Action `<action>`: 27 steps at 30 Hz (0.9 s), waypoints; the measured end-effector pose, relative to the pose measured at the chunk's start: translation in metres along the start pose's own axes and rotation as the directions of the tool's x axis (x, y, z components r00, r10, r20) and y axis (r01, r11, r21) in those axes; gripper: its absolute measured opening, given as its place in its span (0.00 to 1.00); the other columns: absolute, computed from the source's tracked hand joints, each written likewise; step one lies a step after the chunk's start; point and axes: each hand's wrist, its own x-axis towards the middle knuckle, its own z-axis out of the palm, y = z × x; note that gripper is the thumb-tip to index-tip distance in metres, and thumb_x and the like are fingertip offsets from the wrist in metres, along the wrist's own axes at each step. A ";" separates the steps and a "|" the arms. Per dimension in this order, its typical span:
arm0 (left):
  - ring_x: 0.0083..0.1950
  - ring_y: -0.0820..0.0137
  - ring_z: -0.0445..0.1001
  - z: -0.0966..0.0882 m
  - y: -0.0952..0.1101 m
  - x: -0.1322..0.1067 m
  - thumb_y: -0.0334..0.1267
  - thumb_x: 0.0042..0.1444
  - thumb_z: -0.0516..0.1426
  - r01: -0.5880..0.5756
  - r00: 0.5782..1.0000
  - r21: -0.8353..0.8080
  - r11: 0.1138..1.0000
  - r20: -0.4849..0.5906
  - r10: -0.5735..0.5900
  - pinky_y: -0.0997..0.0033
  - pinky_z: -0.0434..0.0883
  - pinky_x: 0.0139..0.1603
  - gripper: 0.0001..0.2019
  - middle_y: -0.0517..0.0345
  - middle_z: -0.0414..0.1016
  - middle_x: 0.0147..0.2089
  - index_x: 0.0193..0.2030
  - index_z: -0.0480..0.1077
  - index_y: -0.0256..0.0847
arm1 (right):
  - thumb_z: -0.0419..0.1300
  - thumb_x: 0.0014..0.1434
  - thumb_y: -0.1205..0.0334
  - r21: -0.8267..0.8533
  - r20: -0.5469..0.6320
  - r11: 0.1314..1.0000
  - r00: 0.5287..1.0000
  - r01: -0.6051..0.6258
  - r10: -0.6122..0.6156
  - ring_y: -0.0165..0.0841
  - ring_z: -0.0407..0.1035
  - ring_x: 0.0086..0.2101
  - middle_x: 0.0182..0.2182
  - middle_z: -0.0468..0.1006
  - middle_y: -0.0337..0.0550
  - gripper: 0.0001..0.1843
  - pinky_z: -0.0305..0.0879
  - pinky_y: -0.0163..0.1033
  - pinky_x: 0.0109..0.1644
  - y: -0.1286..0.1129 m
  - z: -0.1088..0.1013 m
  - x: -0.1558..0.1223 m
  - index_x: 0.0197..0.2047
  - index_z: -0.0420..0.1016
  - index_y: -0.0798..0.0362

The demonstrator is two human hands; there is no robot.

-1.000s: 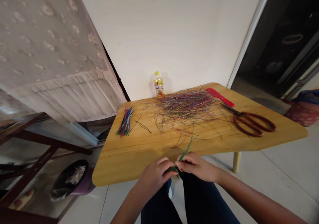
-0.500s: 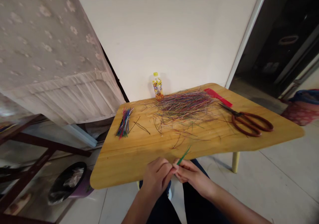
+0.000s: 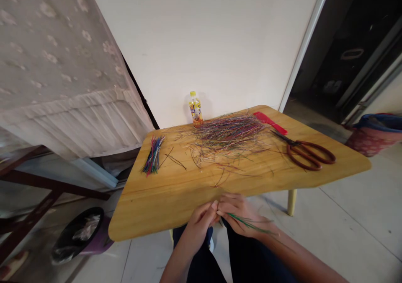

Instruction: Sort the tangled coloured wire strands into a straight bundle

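Note:
My right hand [image 3: 239, 211] is closed on a thin bundle of green wires [image 3: 246, 221] in front of the table's near edge. The loose ends of the wires fan out to the right, over the back of the hand and the wrist. My left hand [image 3: 202, 216] is closed too, its thumb pressed to its fingers and touching the right fingertips. Whatever it pinches is hidden by the fingers. Beyond the hands, a large pile of loose coloured wires [image 3: 232, 130] lies across the table [image 3: 169, 195]. A neat bundle of short coloured wires [image 3: 153, 155] rests at the left.
Large scissors [image 3: 309, 154] with reddish-brown handles lie on the right, near a red flat strip [image 3: 270, 123]. A yellow-capped drink bottle [image 3: 196, 110] stands at the back against the wall. Stray wires [image 3: 176, 160] lie near the left bundle. A bin [image 3: 83, 232] is on the floor, left.
The green wires pointed up and away before; now they lie rightward across my right hand, which has turned over, knuckles up. The view has shifted slightly.

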 end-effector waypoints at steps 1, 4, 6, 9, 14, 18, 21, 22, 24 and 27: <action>0.22 0.76 0.47 0.003 -0.004 0.000 0.62 0.55 0.47 0.001 0.999 -0.015 1.000 -0.042 -0.001 0.74 0.50 0.23 0.25 0.68 0.46 0.19 0.20 0.51 0.42 | 0.44 0.64 0.69 -0.068 0.003 0.996 0.998 0.056 -0.056 0.30 0.60 0.26 0.24 0.68 0.39 0.12 0.57 0.35 0.29 0.004 0.000 -0.002 0.31 0.63 0.52; 0.22 0.76 0.48 0.013 -0.013 0.001 0.61 0.56 0.46 -0.057 0.966 0.060 0.997 -0.248 0.070 0.74 0.52 0.23 0.26 0.67 0.47 0.19 0.19 0.49 0.42 | 0.44 0.63 0.69 -0.220 0.004 0.960 0.984 0.175 -0.179 0.30 0.60 0.24 0.22 0.68 0.39 0.11 0.54 0.35 0.27 0.010 -0.001 -0.005 0.32 0.64 0.52; 0.21 0.76 0.52 0.016 -0.012 0.000 0.56 0.60 0.45 -0.093 0.940 0.199 0.976 -0.304 0.152 0.74 0.54 0.22 0.24 0.66 0.50 0.18 0.19 0.51 0.42 | 0.44 0.64 0.68 -0.234 -0.011 0.957 0.984 0.170 -0.178 0.30 0.59 0.24 0.22 0.68 0.39 0.12 0.55 0.35 0.27 0.008 -0.002 -0.005 0.32 0.64 0.52; 0.25 0.73 0.64 0.010 -0.002 -0.004 0.41 0.64 0.44 -0.189 0.877 0.547 0.816 -0.280 0.391 0.73 0.63 0.26 0.17 0.61 0.64 0.22 0.24 0.61 0.40 | 0.43 0.66 0.66 -0.083 -0.015 0.997 1.000 0.007 -0.008 0.29 0.60 0.24 0.22 0.69 0.38 0.14 0.58 0.35 0.30 0.002 -0.007 -0.002 0.30 0.63 0.52; 0.43 0.67 0.74 -0.003 0.006 -0.015 0.30 0.60 0.51 -0.405 0.631 0.893 0.195 0.118 0.767 0.69 0.71 0.44 0.14 0.49 0.76 0.43 0.52 0.66 0.36 | 0.42 0.68 0.60 0.115 -0.011 0.967 0.973 -0.228 0.231 0.29 0.62 0.26 0.23 0.67 0.38 0.18 0.60 0.35 0.31 -0.003 -0.012 0.000 0.28 0.61 0.52; 0.40 0.71 0.77 0.001 -0.001 -0.016 0.28 0.60 0.52 -0.377 0.533 0.919 0.116 0.113 0.839 0.74 0.73 0.41 0.12 0.51 0.78 0.40 0.50 0.67 0.35 | 0.40 0.68 0.58 0.102 0.033 0.946 0.951 -0.308 0.306 0.29 0.62 0.26 0.23 0.67 0.39 0.19 0.61 0.35 0.32 -0.005 -0.012 -0.003 0.27 0.61 0.52; 0.35 0.72 0.77 0.005 -0.003 -0.013 0.28 0.61 0.52 -0.389 0.555 0.903 0.181 0.073 0.828 0.77 0.74 0.36 0.10 0.54 0.78 0.36 0.47 0.69 0.36 | 0.39 0.68 0.59 0.008 0.039 0.957 0.956 -0.291 0.291 0.31 0.64 0.28 0.26 0.69 0.41 0.20 0.62 0.36 0.34 -0.007 -0.012 -0.003 0.29 0.63 0.53; 0.34 0.72 0.77 0.006 -0.003 -0.012 0.28 0.61 0.51 -0.385 0.579 0.899 0.210 0.058 0.813 0.77 0.74 0.35 0.09 0.55 0.78 0.34 0.46 0.69 0.37 | 0.38 0.68 0.60 -0.044 0.045 0.962 0.961 -0.271 0.273 0.31 0.64 0.29 0.26 0.71 0.42 0.20 0.62 0.36 0.35 -0.007 -0.013 -0.002 0.30 0.64 0.53; 0.31 0.72 0.77 0.007 -0.002 -0.011 0.28 0.61 0.50 -0.362 0.635 0.892 0.269 0.025 0.772 0.76 0.73 0.32 0.09 0.56 0.77 0.32 0.44 0.70 0.37 | 0.37 0.68 0.60 -0.158 0.069 0.966 0.974 -0.205 0.218 0.33 0.65 0.31 0.28 0.72 0.44 0.21 0.62 0.38 0.37 -0.007 -0.016 0.000 0.32 0.67 0.54; 0.27 0.72 0.74 0.007 0.003 -0.011 0.30 0.61 0.49 -0.331 0.746 0.840 0.430 -0.047 0.664 0.75 0.71 0.28 0.10 0.57 0.75 0.27 0.39 0.72 0.39 | 0.39 0.68 0.62 -0.262 0.124 0.958 0.980 -0.119 0.155 0.33 0.64 0.30 0.27 0.72 0.43 0.20 0.60 0.38 0.35 -0.004 -0.023 0.004 0.30 0.68 0.54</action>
